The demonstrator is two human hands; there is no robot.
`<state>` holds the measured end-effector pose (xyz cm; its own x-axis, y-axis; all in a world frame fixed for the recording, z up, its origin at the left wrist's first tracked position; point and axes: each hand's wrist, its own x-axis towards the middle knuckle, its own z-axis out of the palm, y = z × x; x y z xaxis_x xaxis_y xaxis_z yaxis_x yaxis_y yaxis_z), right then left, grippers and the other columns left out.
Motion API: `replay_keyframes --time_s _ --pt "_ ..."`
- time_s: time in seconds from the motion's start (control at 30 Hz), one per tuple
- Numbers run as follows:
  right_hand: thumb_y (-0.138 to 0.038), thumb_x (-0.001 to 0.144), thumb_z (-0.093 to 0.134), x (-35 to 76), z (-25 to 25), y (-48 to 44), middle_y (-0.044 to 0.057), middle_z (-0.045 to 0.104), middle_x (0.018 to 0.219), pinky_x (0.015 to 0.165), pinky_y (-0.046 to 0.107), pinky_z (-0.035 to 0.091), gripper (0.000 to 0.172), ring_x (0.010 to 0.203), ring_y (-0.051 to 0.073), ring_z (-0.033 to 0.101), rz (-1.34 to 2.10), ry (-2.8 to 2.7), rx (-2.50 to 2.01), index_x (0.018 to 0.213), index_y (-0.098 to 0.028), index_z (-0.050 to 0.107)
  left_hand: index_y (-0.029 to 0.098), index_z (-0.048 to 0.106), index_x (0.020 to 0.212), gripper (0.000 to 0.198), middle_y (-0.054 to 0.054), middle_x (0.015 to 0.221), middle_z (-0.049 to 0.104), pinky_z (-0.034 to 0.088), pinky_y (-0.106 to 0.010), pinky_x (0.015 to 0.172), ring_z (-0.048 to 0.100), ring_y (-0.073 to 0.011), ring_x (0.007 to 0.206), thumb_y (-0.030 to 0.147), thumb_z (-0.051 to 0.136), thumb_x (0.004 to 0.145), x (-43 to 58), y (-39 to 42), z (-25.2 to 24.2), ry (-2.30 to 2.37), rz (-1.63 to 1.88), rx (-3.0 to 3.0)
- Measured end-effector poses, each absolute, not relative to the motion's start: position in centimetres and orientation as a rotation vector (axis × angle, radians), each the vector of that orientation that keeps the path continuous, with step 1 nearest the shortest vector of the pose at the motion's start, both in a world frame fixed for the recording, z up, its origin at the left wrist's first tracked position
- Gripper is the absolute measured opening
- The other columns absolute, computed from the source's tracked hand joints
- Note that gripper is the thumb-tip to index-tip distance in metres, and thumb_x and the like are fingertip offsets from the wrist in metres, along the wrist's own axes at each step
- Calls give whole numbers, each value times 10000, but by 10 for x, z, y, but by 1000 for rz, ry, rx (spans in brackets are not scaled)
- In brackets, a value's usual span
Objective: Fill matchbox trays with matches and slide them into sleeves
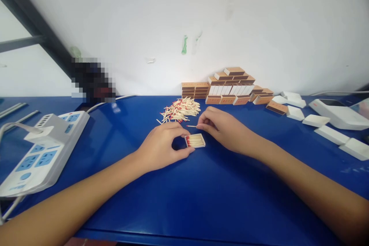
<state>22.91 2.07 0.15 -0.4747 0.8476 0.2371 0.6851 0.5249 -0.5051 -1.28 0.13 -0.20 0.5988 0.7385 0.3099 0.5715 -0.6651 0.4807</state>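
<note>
My left hand (164,146) grips the left end of a small white matchbox tray (203,140) between thumb and fingers. Matches (196,140) lie side by side in the tray, their red heads toward the left. Just above and right of it, my right hand (217,125) pinches a single match (191,126) by its plain end, with the red head pointing left. Beyond both hands, a loose pile of matches (183,108) with red heads is spread on the blue table (184,200).
Stacked matchboxes (230,80) stand against the wall. To the right lie a brown matchbox (276,107), several white trays (331,134) and a white device (337,113). A power strip (54,169) with a plugged-in adapter (47,128) sits at left. A pixelated dark object (93,80) is behind it.
</note>
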Motion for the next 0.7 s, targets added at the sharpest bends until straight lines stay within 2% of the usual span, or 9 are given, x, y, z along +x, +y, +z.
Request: replay_keyframes --time_s 0.2,0.37,0.57,0.7 --pt "-227 1025 521 230 12 2 51 635 966 702 312 444 151 821 185 601 524 -2478 -1249 898 -217 601 224 758 1039 235 -20 985 732 528 -328 735 643 -174 776 367 788 855 -12 1 -3 1135 703 2500" --pt "-249 1027 538 229 12 2 44 640 970 700 304 449 138 811 174 604 514 -2462 -1226 919 -218 618 219 758 1066 250 -25 994 731 528 -329 756 650 -180 803 357 787 860 -12 2 -2 1116 704 2507" --pt "-284 1011 580 241 11 12 36 617 869 675 305 416 131 749 172 564 245 -2278 -1195 917 -209 632 203 762 1064 263 -30 970 727 533 -341 816 670 -205 898 333 808 840 -5 -16 4 1002 729 2484" --pt "-285 986 610 243 3 23 33 627 858 666 305 402 128 724 165 553 256 -2232 -1286 895 -203 645 204 763 1044 232 -18 954 724 526 -324 783 666 -189 865 315 807 845 -4 -20 6 993 705 2462"
